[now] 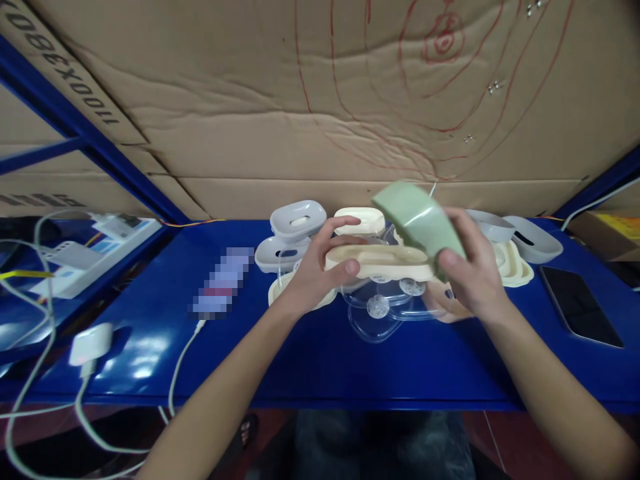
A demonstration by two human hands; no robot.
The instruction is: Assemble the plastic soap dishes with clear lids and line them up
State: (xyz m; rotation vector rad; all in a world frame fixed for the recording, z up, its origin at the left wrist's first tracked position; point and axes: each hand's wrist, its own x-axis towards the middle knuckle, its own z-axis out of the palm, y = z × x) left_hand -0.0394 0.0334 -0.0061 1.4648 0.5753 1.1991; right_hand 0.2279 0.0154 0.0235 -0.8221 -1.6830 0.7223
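The left hand (313, 270) is clamped on a cream tray (380, 261), thumb on its near rim and fingers curled over the far side, holding it level above the middle of the blue shelf (320, 360). The right hand (470, 273) grips a green tray (420, 223), thumb on its lower end, and holds it tilted with its lower end touching the right end of the cream tray.

Under both hands lie clear lids (385, 310) with round suction cups, stacked loosely near the middle of the shelf. Behind the left hand, toward the back edge, sit grey trays (297, 220) and another cream tray (361, 220). More cream trays (513, 263) and grey trays (533, 239) lie behind the right hand, toward the back right corner. None of the trays holds anything visible.

A dark phone (580, 305) lies flat near the right edge. A white charger (91, 343) with its cable (177, 373) rests near the front left corner. Cardboard (320, 100) closes off the back.
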